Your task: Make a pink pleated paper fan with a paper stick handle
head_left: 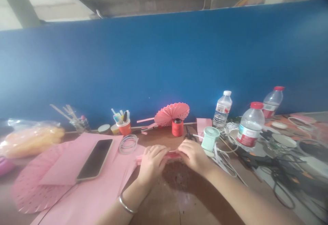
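Observation:
My left hand [151, 161] and my right hand [194, 155] lie side by side on the brown table [174, 201], fingers curled down and pressed on a narrow folded strip of pink paper [172, 155] that runs between them. A silver bangle [126, 205] circles my left wrist. Just behind the hands stand a red thread spool [177, 127], black scissors [189, 134] and a small mint green fan [209, 138]. A finished pink pleated paper fan [172, 113] leans against the blue partition.
Pink paper sheets [84, 190] with a phone [95, 158] on top cover the left. An orange pen cup [124, 124], wire rings [128, 144] and a plastic bag [28, 139] are behind. Three water bottles [250, 126] and tangled cables [282, 177] crowd the right.

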`<move>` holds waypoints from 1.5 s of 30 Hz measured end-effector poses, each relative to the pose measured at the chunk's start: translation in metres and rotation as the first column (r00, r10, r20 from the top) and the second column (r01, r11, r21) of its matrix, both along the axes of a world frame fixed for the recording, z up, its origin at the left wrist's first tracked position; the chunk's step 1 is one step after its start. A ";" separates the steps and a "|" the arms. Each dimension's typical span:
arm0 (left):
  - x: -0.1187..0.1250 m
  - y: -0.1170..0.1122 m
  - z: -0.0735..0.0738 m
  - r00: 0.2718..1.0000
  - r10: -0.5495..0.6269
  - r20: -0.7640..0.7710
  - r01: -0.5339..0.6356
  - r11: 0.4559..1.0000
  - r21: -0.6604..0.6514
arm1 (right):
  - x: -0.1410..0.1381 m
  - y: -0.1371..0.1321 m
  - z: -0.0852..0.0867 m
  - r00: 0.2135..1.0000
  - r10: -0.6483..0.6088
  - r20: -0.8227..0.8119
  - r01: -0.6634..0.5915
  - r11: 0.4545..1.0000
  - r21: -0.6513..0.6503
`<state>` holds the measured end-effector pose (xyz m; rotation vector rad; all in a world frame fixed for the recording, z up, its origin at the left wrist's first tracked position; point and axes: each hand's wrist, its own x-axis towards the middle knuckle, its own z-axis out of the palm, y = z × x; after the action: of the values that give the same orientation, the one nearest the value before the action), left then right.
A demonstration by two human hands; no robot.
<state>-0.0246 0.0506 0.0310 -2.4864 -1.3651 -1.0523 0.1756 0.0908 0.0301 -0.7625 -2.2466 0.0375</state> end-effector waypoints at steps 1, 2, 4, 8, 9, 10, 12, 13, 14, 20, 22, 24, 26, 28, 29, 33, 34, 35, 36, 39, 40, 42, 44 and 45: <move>0.002 -0.002 0.002 1.000 -0.023 -0.008 0.023 1.000 0.010 | -0.005 -0.007 0.002 1.000 0.000 0.027 -0.001 0.999 0.040; 0.003 -0.004 0.003 0.999 -0.033 -0.005 0.033 0.999 0.022 | -0.009 -0.013 0.004 0.999 0.009 0.044 -0.012 0.997 0.073; 0.003 -0.005 0.004 0.999 -0.034 0.006 0.034 0.998 0.047 | -0.011 -0.019 0.010 0.998 0.027 0.064 -0.034 0.993 0.116; 0.000 -0.003 0.004 1.000 -0.002 -0.011 0.003 0.997 0.072 | -0.006 -0.017 0.020 0.998 0.061 0.026 -0.064 0.990 0.125; -0.002 -0.002 0.003 1.000 0.012 -0.020 -0.011 0.997 0.072 | -0.004 -0.014 0.022 0.998 0.062 0.004 -0.062 0.991 0.118; -0.003 -0.001 0.003 0.999 0.027 -0.027 -0.025 0.997 0.070 | -0.001 -0.011 0.025 0.998 0.060 -0.019 -0.058 0.992 0.112; -0.007 0.001 0.002 0.998 0.050 -0.035 -0.048 0.996 0.072 | 0.007 -0.004 0.030 0.997 0.047 -0.062 -0.040 0.994 0.102; -0.010 0.003 0.002 0.998 0.062 -0.034 -0.059 0.995 0.076 | 0.012 -0.001 0.032 0.996 0.033 -0.080 -0.026 0.995 0.096; -0.012 0.004 0.001 0.997 0.072 -0.034 -0.070 0.994 0.079 | 0.017 0.003 0.035 0.995 0.013 -0.100 -0.004 0.996 0.091; -0.025 0.014 -0.003 0.990 0.133 -0.053 -0.133 0.991 0.001 | 0.057 0.023 0.051 0.975 -0.149 -0.166 0.164 0.983 0.080; -0.031 0.018 -0.008 0.988 0.155 0.021 -0.153 0.985 -0.081 | 0.076 0.028 0.057 0.968 -0.205 -0.144 0.213 0.976 0.039; -0.037 0.024 -0.014 0.970 0.196 0.145 -0.171 0.971 -0.169 | 0.095 0.031 0.066 0.914 -0.346 -0.212 0.353 0.936 -0.005; -0.041 0.030 -0.019 0.941 0.239 0.240 -0.187 0.957 -0.221 | 0.108 0.030 0.074 0.853 -0.469 -0.227 0.454 0.883 -0.118; -0.039 0.031 -0.021 0.922 0.258 0.287 -0.190 0.951 -0.245 | 0.109 0.027 0.078 0.888 -0.454 -0.080 0.416 0.864 -0.284; -0.035 0.030 -0.020 0.922 0.239 0.304 -0.155 0.949 -0.276 | 0.104 0.024 0.078 0.924 -0.383 0.004 0.356 0.857 -0.373; -0.010 0.010 -0.007 0.842 -0.076 0.534 0.440 0.669 -0.599 | 0.054 0.011 0.060 0.999 -0.018 0.046 0.043 0.775 -0.630; -0.003 0.004 -0.002 0.807 -0.114 0.580 0.541 0.538 -0.647 | 0.040 0.009 0.053 0.999 0.032 0.022 -0.011 0.770 -0.638; 0.003 -0.002 0.003 0.801 -0.131 0.584 0.568 0.475 -0.672 | 0.028 0.008 0.046 0.998 0.059 0.000 -0.045 0.765 -0.642; 0.007 -0.006 0.007 0.804 -0.161 0.572 0.575 0.455 -0.680 | 0.019 0.007 0.039 0.998 0.056 -0.038 -0.067 0.756 -0.651; 0.012 -0.012 0.016 0.857 -0.089 0.508 0.487 0.462 -0.741 | 0.009 0.012 0.024 0.988 -0.006 -0.155 -0.105 0.708 -0.698; 0.011 -0.011 0.016 0.874 -0.065 0.482 0.452 0.471 -0.757 | 0.010 0.014 0.020 0.981 -0.040 -0.189 -0.109 0.695 -0.711; 0.009 -0.008 0.015 0.892 -0.042 0.451 0.411 0.493 -0.767 | 0.014 0.020 0.015 0.964 -0.101 -0.245 -0.116 0.670 -0.733; 0.008 -0.004 0.012 0.885 -0.028 0.465 0.410 0.523 -0.747 | 0.013 0.022 0.011 0.930 -0.168 -0.327 -0.141 0.660 -0.738; 0.008 -0.002 0.009 0.873 -0.011 0.488 0.416 0.537 -0.734 | 0.010 0.021 0.009 0.896 -0.221 -0.386 -0.155 0.657 -0.737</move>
<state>-0.0163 0.0483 0.0400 -3.3028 -2.1249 -1.2749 0.1857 0.1117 0.0386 -1.0856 -1.7061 1.1008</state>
